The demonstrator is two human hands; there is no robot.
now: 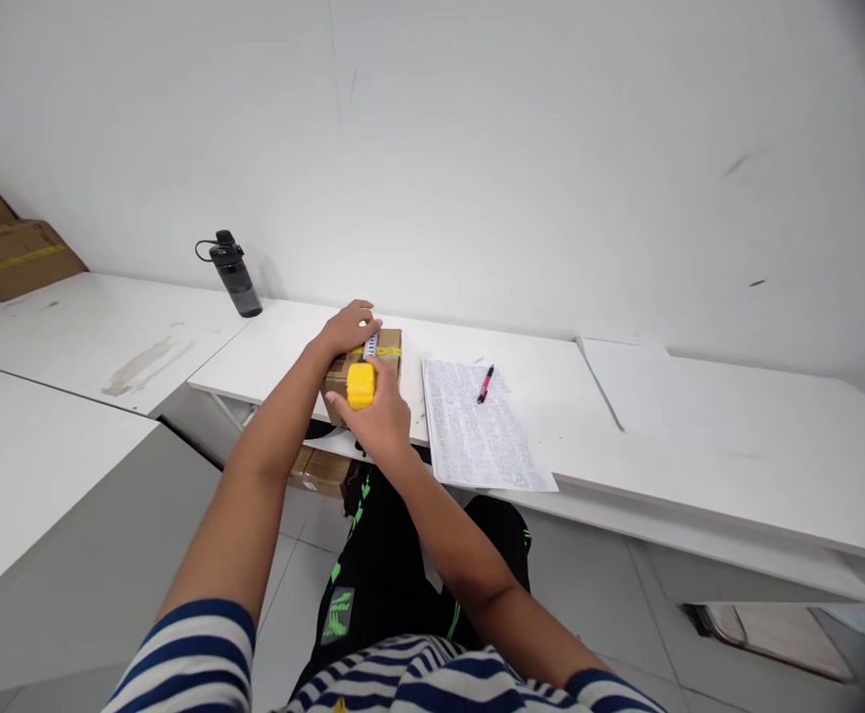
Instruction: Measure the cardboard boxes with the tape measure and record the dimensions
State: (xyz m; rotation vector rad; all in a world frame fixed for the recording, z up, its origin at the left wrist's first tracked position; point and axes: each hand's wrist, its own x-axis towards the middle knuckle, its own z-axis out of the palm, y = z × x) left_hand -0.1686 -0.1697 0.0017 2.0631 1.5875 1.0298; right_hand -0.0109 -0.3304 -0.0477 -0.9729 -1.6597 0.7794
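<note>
A small brown cardboard box [390, 368] with yellow tape sits at the near edge of the white table. My right hand [387, 411] is closed around a yellow tape measure [361, 385], held against the near side of the box. From it a short white blade [371, 346] with dark markings runs across the top of the box. At the far end of this blade my left hand [349, 327] is bent over the box, thumb and fingers close together at the blade's tip. The exact grip of its fingertips is partly hidden.
Right of the box, written sheets [477, 436] lie with a red and black pen [486, 384] on them. More white paper [625, 381] lies farther right. A dark water bottle [236, 277] stands near the wall. Large cartons [20, 259] are stacked far left. Another carton [320, 469] is below the tabletop.
</note>
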